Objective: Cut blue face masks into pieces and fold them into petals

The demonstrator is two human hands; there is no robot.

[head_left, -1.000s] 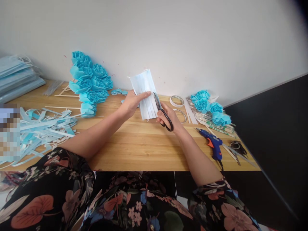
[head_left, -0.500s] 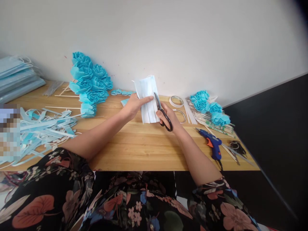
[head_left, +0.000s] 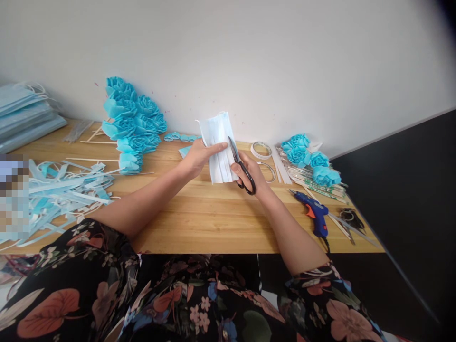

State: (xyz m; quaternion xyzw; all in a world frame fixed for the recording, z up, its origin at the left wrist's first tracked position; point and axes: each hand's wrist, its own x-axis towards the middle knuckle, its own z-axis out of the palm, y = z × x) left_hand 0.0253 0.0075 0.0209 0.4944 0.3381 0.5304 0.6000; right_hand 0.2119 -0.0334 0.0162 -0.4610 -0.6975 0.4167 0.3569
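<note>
My left hand [head_left: 200,154] grips a light blue pleated face mask [head_left: 218,129] by its left part, thumb laid across the front. The mask hangs upright above the table, with a bit of ear loop showing at its top. Black-handled scissors [head_left: 245,173] are in my right hand [head_left: 254,167], with the fingers around the handles. Their blades point up and lie along the mask's right edge. Whether the blades have cut into it I cannot tell. Part of the mask is hidden behind my left thumb.
Blue fabric flowers [head_left: 137,114] stand at the back left, near stacked masks [head_left: 28,111] and a heap of cut strips [head_left: 71,190]. Tape rolls [head_left: 261,150], more flowers [head_left: 326,175] and a blue glue gun [head_left: 313,211] lie right on the wooden table [head_left: 210,223].
Almost nothing differs. The mask and the scissors' blades stay in nearly the same place, with only a very slight shift of the mask.
</note>
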